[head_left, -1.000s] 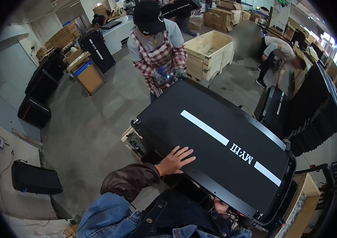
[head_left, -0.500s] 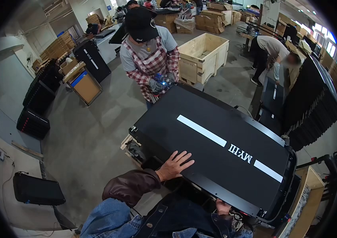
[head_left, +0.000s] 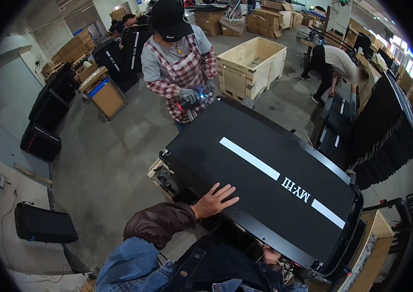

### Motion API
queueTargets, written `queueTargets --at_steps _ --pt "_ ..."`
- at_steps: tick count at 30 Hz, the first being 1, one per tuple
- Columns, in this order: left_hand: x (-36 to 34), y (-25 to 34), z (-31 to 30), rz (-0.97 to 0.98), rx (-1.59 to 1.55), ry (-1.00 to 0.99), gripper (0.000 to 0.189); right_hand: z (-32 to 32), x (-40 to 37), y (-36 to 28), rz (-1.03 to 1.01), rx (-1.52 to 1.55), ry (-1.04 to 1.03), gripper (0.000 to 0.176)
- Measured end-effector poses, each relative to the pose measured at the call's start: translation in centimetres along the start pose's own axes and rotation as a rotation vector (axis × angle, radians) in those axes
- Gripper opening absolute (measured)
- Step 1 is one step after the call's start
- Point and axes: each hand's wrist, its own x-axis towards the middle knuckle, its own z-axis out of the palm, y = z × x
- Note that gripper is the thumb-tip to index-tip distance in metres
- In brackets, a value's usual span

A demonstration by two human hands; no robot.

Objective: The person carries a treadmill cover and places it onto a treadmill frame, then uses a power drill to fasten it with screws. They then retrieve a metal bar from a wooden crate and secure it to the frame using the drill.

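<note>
A long black treadmill (head_left: 245,194) lies across the view, its belt marked with white stripes and "MY-HI" lettering. My left hand (head_left: 214,200) rests flat on its near side, fingers spread and holding nothing. Farther right, my right hand (head_left: 270,254) grips the lower edge of the near side rail (head_left: 274,241), its fingers partly hidden under it. At the far-left end a co-worker in a checked apron holds a blue and black power drill (head_left: 197,93) with a lit lamp, close to the treadmill's corner.
A wooden crate (head_left: 250,73) stands behind the treadmill. Another person bends over black panels (head_left: 338,109) at right, beside a tall black stack (head_left: 386,131). An open wooden box (head_left: 369,243) sits at near right. Black units (head_left: 41,141) line the left wall.
The co-worker's drill has shifted slightly left and tilted. The bending person at right has moved a little. Both my hands stay on the treadmill in the same places.
</note>
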Motion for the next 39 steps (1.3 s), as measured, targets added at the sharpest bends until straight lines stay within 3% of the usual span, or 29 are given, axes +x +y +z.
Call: queueTargets --at_steps 4,5,7,8,9,10,13,16,18,20,22,23,24,25,27,29,30,31,33,35,38,39 --pt "-0.3 -0.2 0.9 0.032 0.014 0.114 0.053 -1.4 1.3 -0.2 -0.018 -0.032 -0.125 0.024" --pt "-0.1 -0.2 0.8 0.033 0.003 0.126 0.054 -2.5 1.6 -0.5 0.033 0.021 -0.255 0.026" --pt "0.1 0.0 0.6 0.031 -0.036 0.134 0.057 -3.4 1.8 -1.1 0.172 0.094 -0.290 0.028" --pt "0.1 0.2 0.5 0.035 -0.064 0.134 0.059 -3.3 2.4 -0.3 -0.074 0.053 -0.133 0.028" --pt "0.1 0.2 0.5 0.047 -0.101 0.129 0.062 -3.0 2.2 -0.9 0.067 0.125 -0.057 0.026" --pt "0.1 0.6 0.1 0.045 -0.116 0.111 0.063 -3.4 0.5 -1.1 0.297 0.139 -0.314 0.022" --pt "0.3 1.0 -2.9 0.080 -0.108 0.088 0.066 2.4 -6.0 0.4 0.026 0.001 -0.121 0.017" --pt "0.4 1.0 -11.9 0.188 -0.141 0.082 0.067 7.5 -18.3 1.0 -0.170 0.102 -0.077 0.008" --pt "1.0 0.0 -20.2 0.275 -0.193 0.038 0.067 11.2 -26.6 2.1 -0.328 0.125 -0.203 0.013" --pt "2.9 -1.8 -29.0 0.345 -0.278 0.000 0.067 8.9 -28.1 3.4 -0.470 0.146 -0.547 0.018" --pt "5.7 -3.5 -35.3 0.356 -0.369 -0.037 0.062 9.3 -25.6 5.2 -0.512 0.109 -0.504 0.022" --pt "6.9 -4.4 -37.2 0.341 -0.411 -0.070 0.060 8.1 -22.0 5.8 -0.422 0.144 -0.513 0.021" --pt "7.7 -6.0 -38.1 0.345 -0.427 -0.041 0.058 7.1 -17.2 6.2 -0.369 0.136 -0.347 0.021" --pt "8.0 -7.7 -38.8 0.347 -0.444 -0.015 0.056 6.0 -12.3 6.9 -0.307 0.130 -0.180 0.022" --pt "7.9 -9.8 -38.0 0.361 -0.457 0.033 0.058 6.1 -3.8 7.7 -0.345 0.150 -0.133 0.021" --pt "6.5 -10.2 -37.1 0.225 -0.414 0.153 0.063 6.7 5.2 8.6 -0.306 0.151 -0.293 0.017" --pt "6.1 -11.0 -35.5 0.281 -0.259 0.282 0.067 8.0 8.2 9.9 -0.350 0.259 -0.455 0.022" --pt "5.6 -12.2 -33.9 0.309 -0.249 0.288 0.067 7.9 8.3 11.9 -0.360 0.284 -0.469 0.022" --pt "4.8 -14.7 -31.9 0.181 -0.037 0.489 0.069 6.6 5.5 16.1 -0.625 -0.117 -0.581 0.029" --pt "4.8 -15.9 -31.3 0.184 -0.020 0.511 0.065 5.3 1.3 18.5 -0.888 -0.555 -0.650 0.038" --pt "8.0 -19.3 -29.4 0.124 -0.002 0.418 0.069 2.0 -4.0 24.0 -1.084 -0.821 -0.461 0.046" --pt "9.5 -20.1 -28.4 0.131 -0.013 0.413 0.069 0.7 -6.5 25.3 -1.014 -0.796 -0.460 0.046"
